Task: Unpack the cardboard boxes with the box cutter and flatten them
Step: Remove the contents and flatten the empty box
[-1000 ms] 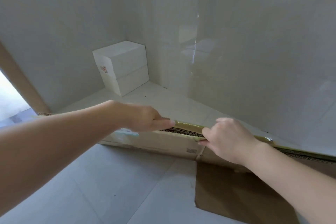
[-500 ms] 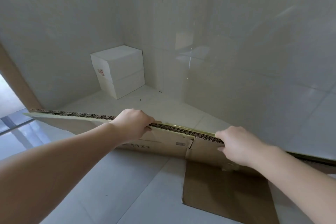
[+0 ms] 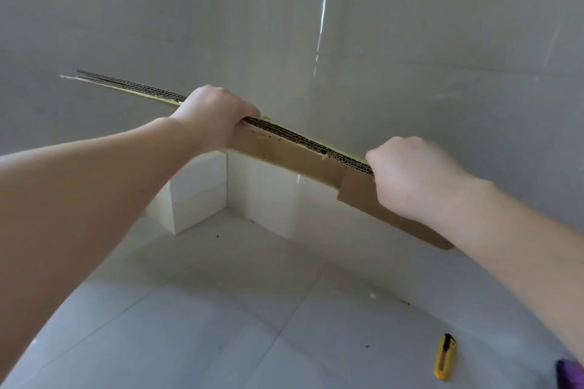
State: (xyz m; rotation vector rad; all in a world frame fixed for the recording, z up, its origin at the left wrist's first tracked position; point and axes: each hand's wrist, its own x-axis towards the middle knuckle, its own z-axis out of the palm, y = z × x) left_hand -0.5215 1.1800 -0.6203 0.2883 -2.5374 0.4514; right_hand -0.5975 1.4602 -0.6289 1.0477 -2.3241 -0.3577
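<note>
I have the flattened cardboard box (image 3: 294, 155) lifted clear of the floor (image 3: 202, 325), seen nearly edge-on so the corrugated layers show along its top. My left hand (image 3: 215, 117) grips that top edge toward the left end, fingers curled over it and clamped on the board. My right hand (image 3: 407, 177) holds the same edge further right, fist closed round it, with a brown flap hanging below the wrist.

I judge this box to be cut open and pressed flat already, so the step in hand is carrying it off to wherever the flat ones go. The next move calls for keeping both grips firm so the layers do not splay apart, swinging the long sheet without catching the wall (image 3: 410, 41), and setting it down flat or leaning.

A white box (image 3: 196, 196) sits in the far corner of the floor, against the wall and partly hidden behind my left forearm; it looks closed, so I take it as one left to open. The yellow box cutter (image 3: 445, 360) lies on the floor near the lower right edge, well apart from both hands, and I must not step on it. Something purple (image 3: 568, 373) shows at the bottom right corner; I cannot tell what it is
</note>
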